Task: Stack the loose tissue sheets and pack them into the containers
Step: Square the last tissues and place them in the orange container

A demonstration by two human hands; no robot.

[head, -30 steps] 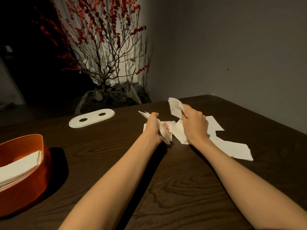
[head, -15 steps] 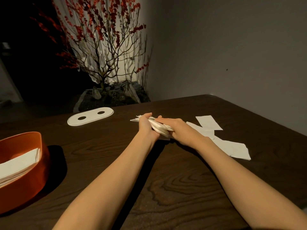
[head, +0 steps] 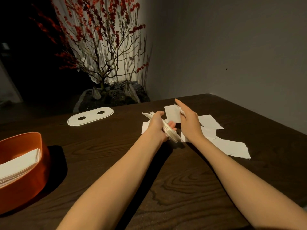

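**White tissue stack in left grip**

We grip the tissue stack [head: 169, 131] in our left hand [head: 157, 125]. Our right hand [head: 189, 121], fingers extended, pinches one tissue sheet [head: 180, 110]. Loose sheets [head: 230, 146] lie beyond and right; the orange container [head: 25, 163] sits far left.

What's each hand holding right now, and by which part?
The left hand grips a stack of tissue sheets around its middle. The right hand seems to pinch one sheet at its edge; its fingers look nearly straight.
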